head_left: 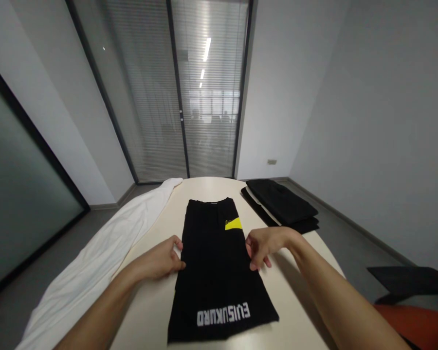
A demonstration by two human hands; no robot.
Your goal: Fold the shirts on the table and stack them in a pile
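Observation:
A pair of black shorts [213, 262] lies flat, folded lengthwise, with the waistband at the far end. White block lettering [223, 315] runs along the near hem, and a yellow patch [233, 223] shows near the top right. My left hand [164, 258] is at the left edge, its thumb over the cloth and its fingers curled at the side. On the opposite edge, my right hand [264, 245] has its thumb against the fabric and its fingers bent. Each hand appears to pinch the edge; the fingertips are partly hidden.
The pale table [208, 185] has a rounded far end. White cloth [113, 233] spreads along its left side and hangs over. A stack of folded dark clothes [282, 201] sits at the far right. A chair with an orange seat [416, 323] stands at the right.

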